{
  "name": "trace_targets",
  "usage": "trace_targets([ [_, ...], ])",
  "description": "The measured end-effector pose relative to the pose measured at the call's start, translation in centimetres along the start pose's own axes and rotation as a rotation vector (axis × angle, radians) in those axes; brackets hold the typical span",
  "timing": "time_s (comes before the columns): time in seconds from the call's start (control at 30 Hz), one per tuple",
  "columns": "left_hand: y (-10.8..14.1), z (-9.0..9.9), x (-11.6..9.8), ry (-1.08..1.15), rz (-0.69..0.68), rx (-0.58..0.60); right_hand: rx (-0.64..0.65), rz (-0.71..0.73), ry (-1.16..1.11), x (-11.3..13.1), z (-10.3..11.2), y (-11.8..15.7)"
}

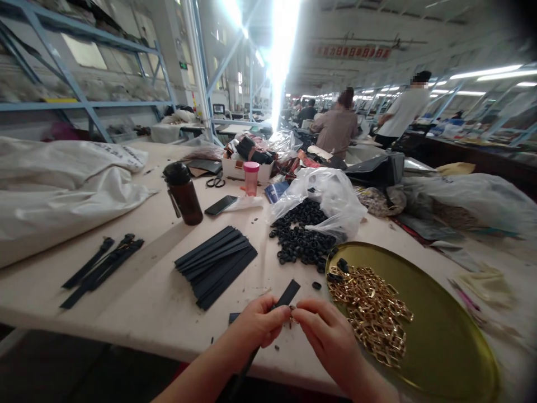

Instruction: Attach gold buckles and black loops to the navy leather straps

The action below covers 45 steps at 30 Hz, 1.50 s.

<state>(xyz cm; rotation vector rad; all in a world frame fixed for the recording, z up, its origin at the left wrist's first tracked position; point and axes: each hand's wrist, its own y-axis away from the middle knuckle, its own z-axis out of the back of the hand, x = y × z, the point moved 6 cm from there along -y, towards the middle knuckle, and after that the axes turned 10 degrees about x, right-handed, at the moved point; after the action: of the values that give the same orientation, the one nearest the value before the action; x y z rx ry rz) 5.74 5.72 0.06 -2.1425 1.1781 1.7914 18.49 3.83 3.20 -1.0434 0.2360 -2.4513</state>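
My left hand (266, 322) is closed on a dark strap (289, 292), whose flat end sticks out past the fingers toward the back right. A small gold buckle (291, 315) sits at the strap, pinched by the fingertips of my right hand (325, 330). Part of the buckle is covered by the fingers. Many similar gold buckles lie heaped on a round gold tray (444, 330) at the right. Beyond my hands spreads a pile of small black loops (300, 235), and one loose loop (316, 285) lies near the tray's rim. A stack of dark straps (218, 263) is to the left.
Several straps with fitted ends (104, 266) lie at the left. Behind stand a dark bottle (183, 193), a phone (221, 205), a pink-lidded cup (251, 179), scissors (215, 182) and a clear plastic bag (335, 196). White sacking (62, 190) covers the left side. People stand farther back.
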Motion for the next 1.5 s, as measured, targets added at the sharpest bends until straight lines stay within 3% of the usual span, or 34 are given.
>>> trace_targets([
  [0.07, 0.4, 0.1, 0.0, 0.035, -0.013, -0.009, -0.009, -0.046, -0.206, 0.1, -1.3, -0.1],
  [0.17, 1.0, 1.1, 0.2, -0.032, -0.046, -0.112, -0.030, -0.244, -0.650, -0.8, -3.6, -0.2],
  [0.27, 1.5, 2.1, -0.2, -0.240, -0.142, -0.241, 0.068, -0.426, -1.050, -0.8, -6.0, -0.2],
  [0.37, 1.9, 2.4, -0.5, -0.436, -0.217, -0.306, 0.152, -0.517, -1.219, -0.7, -6.9, 0.0],
  [0.63, 1.7, 2.1, 0.6, -0.456, -0.049, -0.233, 0.015, -0.494, -1.096, -2.2, -6.9, 0.5],
  [0.8, 2.0, 2.2, 0.2, -0.665, -0.109, -0.282, 0.108, -0.545, -1.202, -1.7, -7.7, 0.6],
  [0.97, 2.2, 2.1, 0.9, -0.644, -0.071, -0.168, -0.005, -0.508, -1.115, -2.4, -7.0, 0.7],
  [1.13, 3.0, 2.7, 1.7, -0.664, -0.031, -0.190, -0.196, -0.719, -1.414, -3.4, -7.4, 1.6],
  [1.23, 3.3, 2.3, 1.6, -0.767, -0.056, -0.174, -0.186, -0.814, -1.556, -2.8, -8.5, 1.9],
  [1.37, 3.5, 1.2, 0.9, -0.792, -0.119, -0.094, -0.113, -0.692, -1.387, -1.9, -8.9, 1.8],
  [1.5, 3.6, 1.4, 1.1, -0.682, -0.062, -0.088, -0.098, -0.555, -1.126, -1.4, -8.2, 1.7],
])
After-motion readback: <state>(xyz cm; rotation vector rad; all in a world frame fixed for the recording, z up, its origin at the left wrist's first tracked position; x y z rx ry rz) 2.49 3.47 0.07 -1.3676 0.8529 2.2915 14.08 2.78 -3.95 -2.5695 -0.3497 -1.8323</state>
